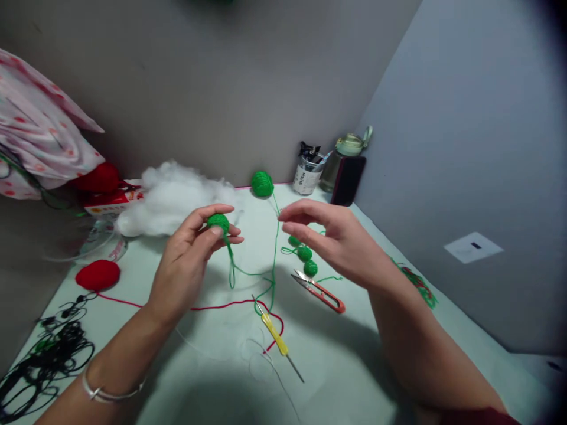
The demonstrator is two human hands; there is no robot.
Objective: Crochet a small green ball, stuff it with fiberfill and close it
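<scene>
My left hand [183,268] is raised over the table and closed on a small green crocheted ball [218,222], held between thumb and fingers. A green yarn tail and loop hang from it. My right hand [341,239] has its fingertips at a green yarn strand [276,248], seemingly pinching it. This strand runs from the green yarn ball [262,184] at the back. Below lies a crochet hook [275,334] with a yellow handle. Orange-handled thread snips [325,296] lie under my right hand, beside several small green crocheted balls [310,268].
White stuffing [172,195] is heaped at the back left. A red yarn ball [98,275] and tangled black cord [48,360] lie left. A pen-filled can [306,176], a bottle [349,145] and a phone [349,180] stand against the back wall. Yarn scraps [419,283] lie right.
</scene>
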